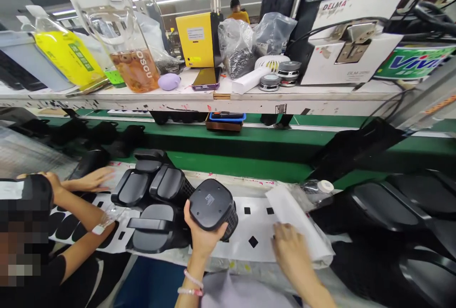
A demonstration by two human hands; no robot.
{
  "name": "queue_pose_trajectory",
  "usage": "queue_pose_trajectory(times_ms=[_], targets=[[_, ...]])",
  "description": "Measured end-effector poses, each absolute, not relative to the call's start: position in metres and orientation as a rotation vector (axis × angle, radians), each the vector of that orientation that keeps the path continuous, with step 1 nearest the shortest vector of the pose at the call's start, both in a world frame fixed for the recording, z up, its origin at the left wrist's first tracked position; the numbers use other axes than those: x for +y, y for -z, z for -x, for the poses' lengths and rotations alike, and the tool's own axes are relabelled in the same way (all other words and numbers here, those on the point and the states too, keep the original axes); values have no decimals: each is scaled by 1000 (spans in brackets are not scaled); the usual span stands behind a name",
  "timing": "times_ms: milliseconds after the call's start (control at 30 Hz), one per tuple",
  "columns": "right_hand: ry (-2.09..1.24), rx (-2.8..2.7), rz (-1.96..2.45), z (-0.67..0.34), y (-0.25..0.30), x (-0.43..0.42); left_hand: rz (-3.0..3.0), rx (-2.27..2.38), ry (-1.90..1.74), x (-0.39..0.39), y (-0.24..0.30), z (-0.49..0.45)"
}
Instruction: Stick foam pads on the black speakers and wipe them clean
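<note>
My left hand grips a black rounded-square appliance with a perforated side, its flat base with a small label turned up toward me. Blurred by motion, my right hand is over the edge of a white backing sheet that carries black square pads. The sheet's right part is folded over in a white flap, beside my right fingers. Whether those fingers pinch anything cannot be made out. Just left of the held appliance, similar black appliances with handles stand on the bench.
A co-worker's arms reach in at the left. More black appliances crowd the right side. A green belt runs behind the bench. The shelf above holds a large drink bottle, a yellow box and a white box.
</note>
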State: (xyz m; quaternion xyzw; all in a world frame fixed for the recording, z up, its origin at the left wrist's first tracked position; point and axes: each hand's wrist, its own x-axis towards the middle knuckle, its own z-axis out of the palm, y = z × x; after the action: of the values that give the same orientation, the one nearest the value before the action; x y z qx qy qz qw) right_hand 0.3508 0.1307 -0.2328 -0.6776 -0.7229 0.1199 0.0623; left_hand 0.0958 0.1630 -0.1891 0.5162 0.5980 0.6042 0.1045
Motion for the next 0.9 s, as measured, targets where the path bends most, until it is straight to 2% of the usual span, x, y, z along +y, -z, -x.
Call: queue_pose_trajectory(times_ms=[67, 167, 400, 900], targets=[[-604, -2242, 1828, -319, 247, 145, -1553, 1784, -1795, 164, 185, -94], [-705, -2236, 1756, -278, 272, 179, -1652, 1813, -1831, 157, 185, -94], [-672, -2024, 1945, -245, 294, 232, -1660, 1968, -1782, 112, 186, -100], [-687, -1889, 2006, -236, 306, 250, -1345, 2112, -1861, 82, 198, -91]])
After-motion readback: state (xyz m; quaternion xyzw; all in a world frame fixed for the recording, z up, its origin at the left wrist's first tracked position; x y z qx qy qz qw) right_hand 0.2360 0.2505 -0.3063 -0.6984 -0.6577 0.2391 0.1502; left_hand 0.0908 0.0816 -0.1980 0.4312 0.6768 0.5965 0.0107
